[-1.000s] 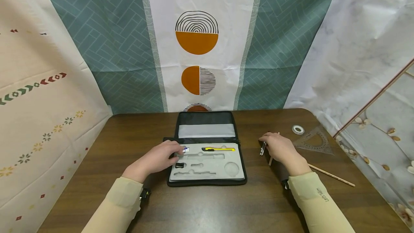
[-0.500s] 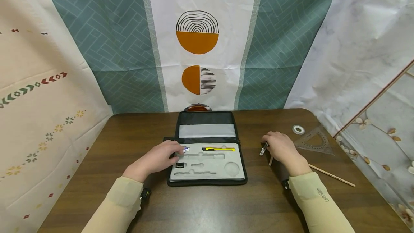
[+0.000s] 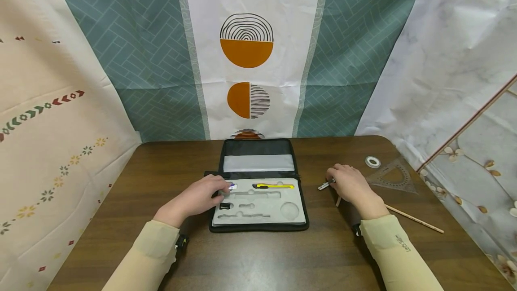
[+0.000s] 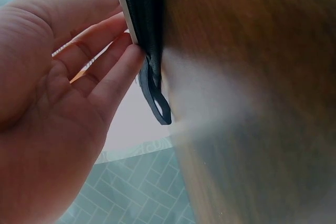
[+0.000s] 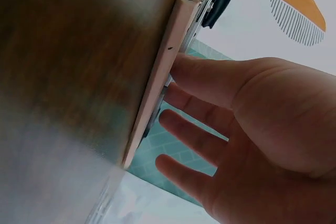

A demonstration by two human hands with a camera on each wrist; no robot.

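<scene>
An unzipped black case point(image 3: 258, 228) lies flat, its pale moulded tray point(image 3: 250, 214) facing up. My left hand point(image 3: 198, 196) rests over the tray's left edge, with fingertips right at the rim in the left wrist view. Beside those fingers is a small white and blue piece point(image 3: 233, 187), partly hidden. The tray also holds a yellow utility knife point(image 3: 274, 186) and a black sharpener point(image 3: 224, 206). With thumb and fingers my right hand point(image 3: 349, 185) pinches a silvery drawing compass point(image 3: 326, 185), partly hidden by the hand. Right alongside it runs a wooden bar point(image 5: 160, 82).
Behind my right hand lie a white tape roll point(image 3: 372, 162) and a clear set square point(image 3: 392, 176). A thin wooden stick point(image 3: 414, 218) lies near the right wrist. Patterned cloths point(image 3: 246, 57) hang along the far edge and both sides of the brown table point(image 3: 250, 259).
The compass has swung in my right fingers: its visible end pointed toward me and now points further left. The left hand and the case have stayed in place.
</scene>
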